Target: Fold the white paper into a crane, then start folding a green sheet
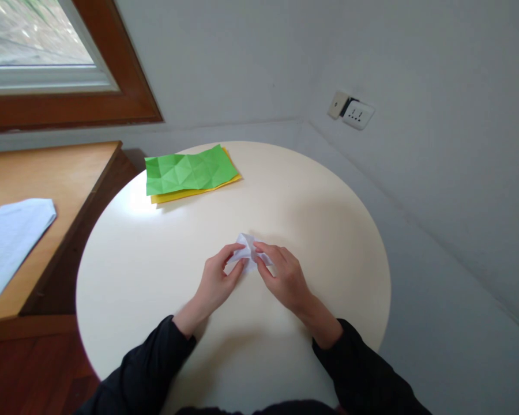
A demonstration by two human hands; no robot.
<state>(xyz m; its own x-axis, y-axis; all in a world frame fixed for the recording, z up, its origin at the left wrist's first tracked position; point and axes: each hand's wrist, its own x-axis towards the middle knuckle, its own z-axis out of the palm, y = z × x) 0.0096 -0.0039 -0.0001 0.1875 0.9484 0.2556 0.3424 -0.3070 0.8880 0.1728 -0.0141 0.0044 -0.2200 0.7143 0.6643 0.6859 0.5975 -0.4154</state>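
A small folded piece of white paper is between my two hands, just above or on the middle of the round table. My left hand grips its left side between thumb and fingers. From the right, my right hand pinches the paper near its centre with thumb and fingertips. Several creases and points show in the paper, but the fingers hide part of its shape.
Creased green paper lies over yellow paper at the far left of the round cream table. A wooden desk with white folded cloth or paper stands left. Wall sockets are at the back right.
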